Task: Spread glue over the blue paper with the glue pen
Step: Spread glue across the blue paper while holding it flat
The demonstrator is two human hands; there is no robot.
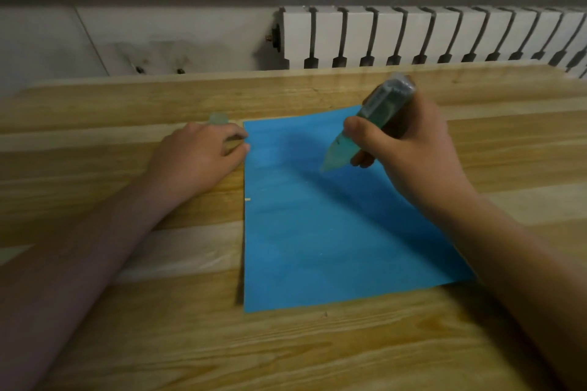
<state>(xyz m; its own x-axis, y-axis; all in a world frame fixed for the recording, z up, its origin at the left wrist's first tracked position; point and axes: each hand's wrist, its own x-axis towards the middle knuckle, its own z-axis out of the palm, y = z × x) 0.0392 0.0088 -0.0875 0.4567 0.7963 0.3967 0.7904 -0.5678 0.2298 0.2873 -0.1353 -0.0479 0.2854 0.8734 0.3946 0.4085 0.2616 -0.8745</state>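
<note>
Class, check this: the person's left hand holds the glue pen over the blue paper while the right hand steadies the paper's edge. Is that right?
Not quite: the hands are swapped. The head view shows the right hand holding the glue pen over the blue paper, while the left hand steadies the paper's edge.

A pale wooden surface point(190, 343) fills the lower part of the view, built from long planks that run left to right, with clear grain and alternating lighter and darker strips. Its far edge is rounded at the left corner. A sheet of blue paper point(317, 247) lies flat on it, right of centre, its left edge running straight toward the viewer. A small translucent greenish cap point(218, 118) sits on the wood just beside the paper's far left corner. The left hand point(200, 157) rests on the wood there, its fingers point(238, 149) touching the paper's left edge.
</note>
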